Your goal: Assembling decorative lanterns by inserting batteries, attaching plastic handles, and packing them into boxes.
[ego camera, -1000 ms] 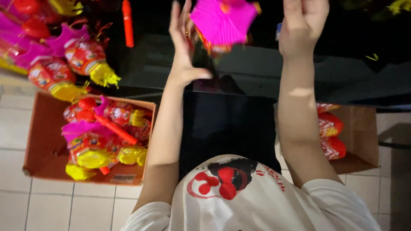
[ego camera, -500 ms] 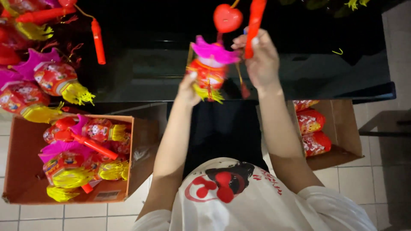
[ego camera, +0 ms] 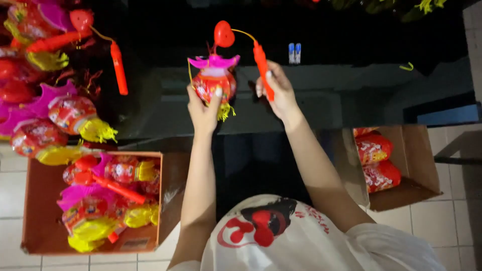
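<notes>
An open brown cardboard box (ego camera: 35, 211) stands on the tiled floor at near left, packed with red, pink and yellow lanterns. A second open cardboard box (ego camera: 422, 160) stands at right, holding red wrapped lanterns (ego camera: 376, 160).

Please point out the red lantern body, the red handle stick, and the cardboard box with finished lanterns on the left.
red lantern body (ego camera: 213, 85), head view, round middle.
red handle stick (ego camera: 261, 62), head view, upper shaft.
cardboard box (ego camera: 37, 200), head view, bare left floor.

White short-sleeved T-shirt (ego camera: 321, 246) with a red-and-black printed design, both forearms bare
</notes>
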